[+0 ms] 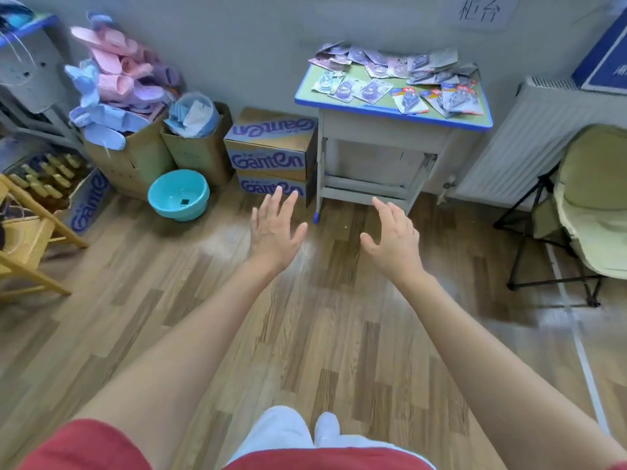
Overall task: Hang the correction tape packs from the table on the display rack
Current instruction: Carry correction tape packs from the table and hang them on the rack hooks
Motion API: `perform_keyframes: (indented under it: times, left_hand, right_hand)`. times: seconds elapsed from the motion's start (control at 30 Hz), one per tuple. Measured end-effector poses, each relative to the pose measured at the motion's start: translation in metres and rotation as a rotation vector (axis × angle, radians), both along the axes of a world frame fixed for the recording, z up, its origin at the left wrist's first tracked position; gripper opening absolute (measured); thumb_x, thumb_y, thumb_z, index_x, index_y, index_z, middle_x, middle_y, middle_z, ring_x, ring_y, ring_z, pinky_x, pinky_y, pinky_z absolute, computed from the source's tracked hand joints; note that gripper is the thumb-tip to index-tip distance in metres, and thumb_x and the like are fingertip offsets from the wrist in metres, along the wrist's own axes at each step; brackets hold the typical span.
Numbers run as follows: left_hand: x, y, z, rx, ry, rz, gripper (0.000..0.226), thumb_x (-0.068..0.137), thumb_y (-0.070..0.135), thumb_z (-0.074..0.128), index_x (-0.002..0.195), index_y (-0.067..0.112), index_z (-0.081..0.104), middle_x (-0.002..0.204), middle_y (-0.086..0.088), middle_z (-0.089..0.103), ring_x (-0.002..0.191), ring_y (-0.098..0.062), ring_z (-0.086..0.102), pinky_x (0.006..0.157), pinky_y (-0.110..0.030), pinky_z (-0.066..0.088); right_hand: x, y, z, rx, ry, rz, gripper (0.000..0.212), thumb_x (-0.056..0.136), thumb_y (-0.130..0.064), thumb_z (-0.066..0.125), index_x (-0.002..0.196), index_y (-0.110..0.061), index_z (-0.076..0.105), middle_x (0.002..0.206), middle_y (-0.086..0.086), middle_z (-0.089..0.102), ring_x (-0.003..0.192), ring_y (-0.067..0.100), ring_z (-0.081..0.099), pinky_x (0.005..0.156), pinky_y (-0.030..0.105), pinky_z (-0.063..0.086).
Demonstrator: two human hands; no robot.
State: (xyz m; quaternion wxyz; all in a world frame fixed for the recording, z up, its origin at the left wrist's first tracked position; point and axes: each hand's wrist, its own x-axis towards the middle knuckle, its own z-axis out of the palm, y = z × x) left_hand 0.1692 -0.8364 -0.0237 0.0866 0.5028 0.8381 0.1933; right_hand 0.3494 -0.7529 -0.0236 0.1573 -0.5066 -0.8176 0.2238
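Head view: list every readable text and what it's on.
"Ganten": front of the upper carton, and upside down on its top; front of the lower carton; side of the left carton.
"柜台": paper sign on the wall.
Too small or blurred: print on the packs on the table; white lettering on the blue box, cut off.

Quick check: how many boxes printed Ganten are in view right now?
3. The upper Ganten box sits on the lower Ganten box, left of the table; the third Ganten box stands at far left. More may be hidden.
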Motion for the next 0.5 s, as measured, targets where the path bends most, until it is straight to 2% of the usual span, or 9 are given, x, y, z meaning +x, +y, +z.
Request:
perform_keyframes:
  times: [0.27, 0.5]
  left_hand:
    - [-0.086, 0.156, -0.008, 0.047, -0.014, -0.067, 0.058, 0.099, 0.033, 0.042, 0.151, 0.022, 0.018, 0.16, -0.006, 0.007, 0.146, -0.025, 0.005, 0.117, -0.04, 0.003]
    - [-0.176, 0.31, 0.004, 0.079, -0.042, -0.163, 0.058, 0.099, 0.034, 0.043, 0.151, 0.023, 0.018, 0.16, -0.003, 0.004, 0.147, -0.024, 0.003, 0.118, -0.039, 0.005]
  right_hand:
    - [-0.078, 0.137, 0.0, -0.026, 0.001, -0.025, 0.062, 0.095, -0.029, 0.051, 0.15, -0.024, 0.022, 0.153, 0.006, 0.027, 0.142, 0.023, 0.023, 0.114, 0.042, 0.017]
    - [-0.164, 0.276, 0.018, -0.03, 0.025, -0.121, 0.066, 0.095, -0.029, 0.055, 0.15, -0.022, 0.02, 0.153, 0.007, 0.028, 0.139, 0.025, 0.027, 0.114, 0.045, 0.025]
